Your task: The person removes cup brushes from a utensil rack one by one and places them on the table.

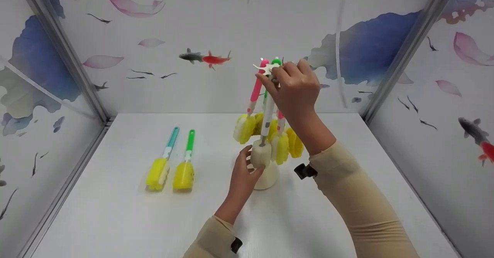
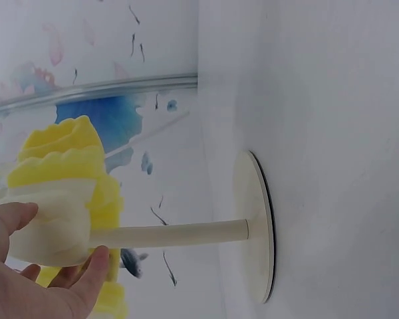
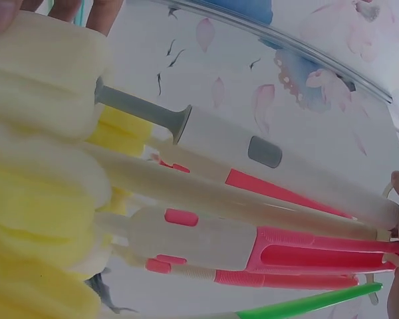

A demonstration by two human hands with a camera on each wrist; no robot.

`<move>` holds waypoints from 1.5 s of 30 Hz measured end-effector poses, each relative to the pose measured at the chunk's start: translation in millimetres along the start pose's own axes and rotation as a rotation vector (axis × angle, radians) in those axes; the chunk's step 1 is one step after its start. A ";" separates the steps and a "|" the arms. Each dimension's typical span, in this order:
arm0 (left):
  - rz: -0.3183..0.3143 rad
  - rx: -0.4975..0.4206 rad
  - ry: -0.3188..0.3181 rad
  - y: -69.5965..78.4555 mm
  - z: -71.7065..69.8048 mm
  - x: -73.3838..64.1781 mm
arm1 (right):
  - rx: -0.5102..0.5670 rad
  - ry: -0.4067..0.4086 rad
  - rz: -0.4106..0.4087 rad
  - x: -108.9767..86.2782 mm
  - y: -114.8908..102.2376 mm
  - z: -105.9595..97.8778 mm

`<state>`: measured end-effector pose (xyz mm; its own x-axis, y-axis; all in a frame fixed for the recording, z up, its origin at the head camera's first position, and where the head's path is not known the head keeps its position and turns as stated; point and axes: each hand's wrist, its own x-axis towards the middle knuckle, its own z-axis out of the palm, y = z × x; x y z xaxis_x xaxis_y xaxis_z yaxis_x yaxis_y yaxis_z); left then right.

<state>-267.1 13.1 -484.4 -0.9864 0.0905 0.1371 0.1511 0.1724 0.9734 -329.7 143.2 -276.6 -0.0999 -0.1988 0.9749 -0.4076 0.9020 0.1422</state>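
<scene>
A white-and-grey bottle brush (image 1: 268, 113) with a white sponge head hangs upright, head down, at the front of a cream hanging stand (image 1: 267, 177). My left hand (image 1: 244, 173) grips the sponge head (image 2: 53, 229) from the left, thumb and fingers spread around it. My right hand (image 1: 295, 86) pinches the top end of the handle (image 3: 292, 166) by the stand's hooks (image 1: 267, 68); whether the handle's end sits on a hook is hidden by the fingers. Pink-handled brushes (image 1: 257, 88) and a green-handled one (image 3: 312, 302) with yellow sponges hang around the pole.
Left of the stand, a teal-handled brush (image 1: 158, 173) and a green-handled brush (image 1: 183, 175) with yellow sponges lie on the white table (image 1: 115, 219). Printed panels (image 1: 216, 18) with fish and petals enclose the table at the back and both sides.
</scene>
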 end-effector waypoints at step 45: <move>-0.010 -0.073 0.050 0.7 -9.0 -19.1 | 0.551 -0.041 0.235 -21.7 23.3 0.7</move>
<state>-248.8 2.7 -484.7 -0.9901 0.0398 0.1345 0.1379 0.1007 0.9853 -337.7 168.2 -294.6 -0.2745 -0.0424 0.9606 -0.7798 0.5943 -0.1966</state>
